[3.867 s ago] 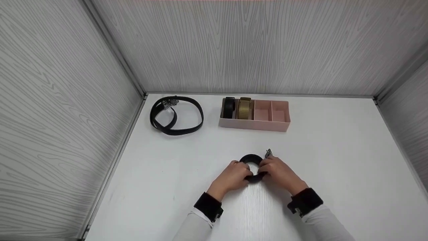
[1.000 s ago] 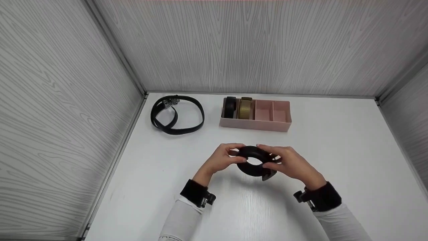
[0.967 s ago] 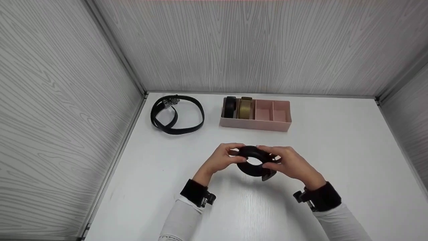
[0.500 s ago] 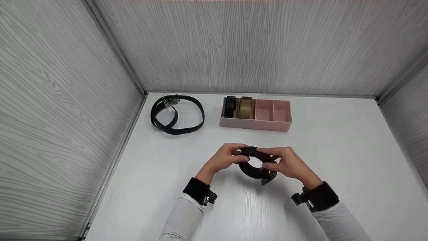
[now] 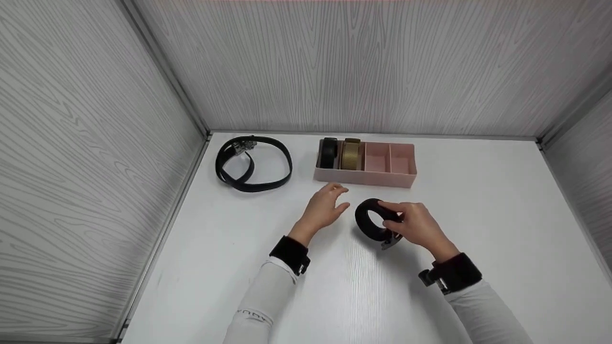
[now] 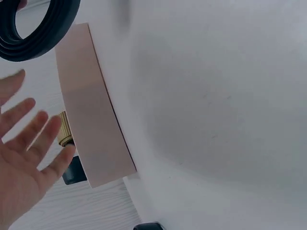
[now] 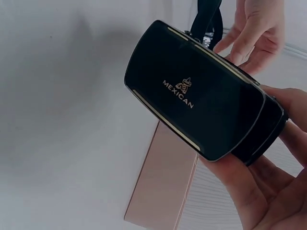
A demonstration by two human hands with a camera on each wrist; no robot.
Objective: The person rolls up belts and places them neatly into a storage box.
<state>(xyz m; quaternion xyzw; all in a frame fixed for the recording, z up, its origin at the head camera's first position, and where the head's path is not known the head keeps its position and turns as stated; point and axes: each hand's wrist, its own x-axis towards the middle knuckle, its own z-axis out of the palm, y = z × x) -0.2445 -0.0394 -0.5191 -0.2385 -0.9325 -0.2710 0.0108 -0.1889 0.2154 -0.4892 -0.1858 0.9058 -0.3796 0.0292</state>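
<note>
A tightly coiled black belt [image 5: 362,220] hangs a little above the white table. My right hand [image 5: 418,224] pinches its right side between thumb and fingers, near the buckle. In the right wrist view the dark rectangular buckle [image 7: 192,91] faces the camera, with gold edging and the word MEXICAN. My left hand [image 5: 322,208] is just left of the coil, apart from it and holding nothing. Its fingers are spread in the left wrist view, below the coiled belt [image 6: 57,28]. Behind both hands stands a pink divided box [image 5: 363,177].
In the box's left compartments sit a coiled black belt [image 5: 329,154] and a coiled tan woven belt [image 5: 350,155]; its two right compartments show bare bottoms. A loosely looped black belt [image 5: 258,188] with a silvery buckle lies at the back left. Grey wood-grain walls enclose the table.
Both hands held the coil half a second ago; my left hand has let go and moved up and left. With the right hand, the coil has shifted right and slightly toward the box.
</note>
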